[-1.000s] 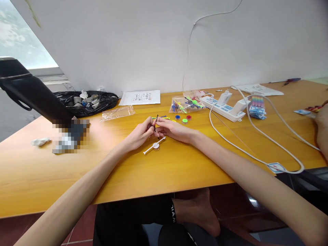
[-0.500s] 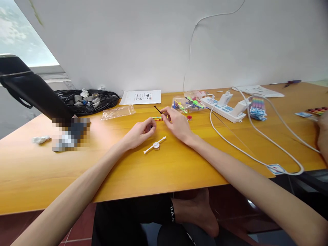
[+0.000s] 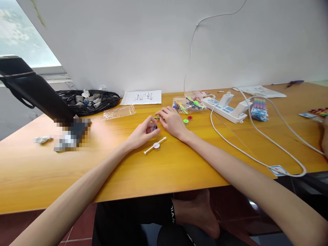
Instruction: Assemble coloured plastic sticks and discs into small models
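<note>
Left hand (image 3: 141, 133): mid-frame, curled narrow around a small dark-topped disc (image 3: 151, 129).
Right hand (image 3: 172, 121): just right of it, fingers bent over thin coloured strips (image 3: 156, 118); cannot tell whether it grips anything.
White arrow (image 3: 156, 146): on the table (image 3: 164, 171), just below the hands, centre frame.
Green disc (image 3: 186, 121), red disc (image 3: 190, 118): right of centre, near the right hand.
Risks: a rightward sweep could scatter the loose discs; a slack pinch could drop the held one; a lowered left wrist could knock the arrow.
</note>
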{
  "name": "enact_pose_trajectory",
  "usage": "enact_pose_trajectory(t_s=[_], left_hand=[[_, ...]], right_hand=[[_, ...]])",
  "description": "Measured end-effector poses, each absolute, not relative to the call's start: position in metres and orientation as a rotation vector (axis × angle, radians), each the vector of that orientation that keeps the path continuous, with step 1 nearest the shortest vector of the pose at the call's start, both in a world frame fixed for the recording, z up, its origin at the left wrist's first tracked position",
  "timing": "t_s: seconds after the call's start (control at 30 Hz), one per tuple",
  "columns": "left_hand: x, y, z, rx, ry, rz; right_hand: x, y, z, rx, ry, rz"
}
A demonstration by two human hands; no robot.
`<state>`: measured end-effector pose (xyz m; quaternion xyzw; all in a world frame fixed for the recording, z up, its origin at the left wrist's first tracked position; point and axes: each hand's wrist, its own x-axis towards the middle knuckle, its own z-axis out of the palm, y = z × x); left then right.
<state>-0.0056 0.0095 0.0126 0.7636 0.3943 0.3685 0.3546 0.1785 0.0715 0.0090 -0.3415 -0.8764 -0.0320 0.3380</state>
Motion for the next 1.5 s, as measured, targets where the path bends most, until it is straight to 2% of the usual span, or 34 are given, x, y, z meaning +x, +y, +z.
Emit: enact_pose_trajectory(t_s=[0.17,0.43,0.8,0.97,1.2,1.5], left_hand=[[-0.010,0.021,0.009,1.613,0.868,1.087],[-0.010,0.015,0.015,1.686,0.863,0.918],[-0.011,0.010,0.020,1.806,1.018,0.812],[-0.011,0.007,0.022,1.910,1.026,0.802],[-0.007,-0.006,0.031,2.003,0.919,0.499],[-0.008,-0.002,0.026,2.032,0.937,0.576]], right_hand=[[0.175,0.044,0.020,-0.633,-2.228,0.336],[0.173,0.032,0.025,-0.697,-2.205,0.513],[0.175,0.028,0.025,-0.828,-2.223,0.447],[0.205,0.043,0.046,-0.962,-2.170,0.220],[0.272,0.082,0.058,-1.262,-1.873,-0.056],[0.321,0.117,0.037,-1.793,-2.137,0.056]])
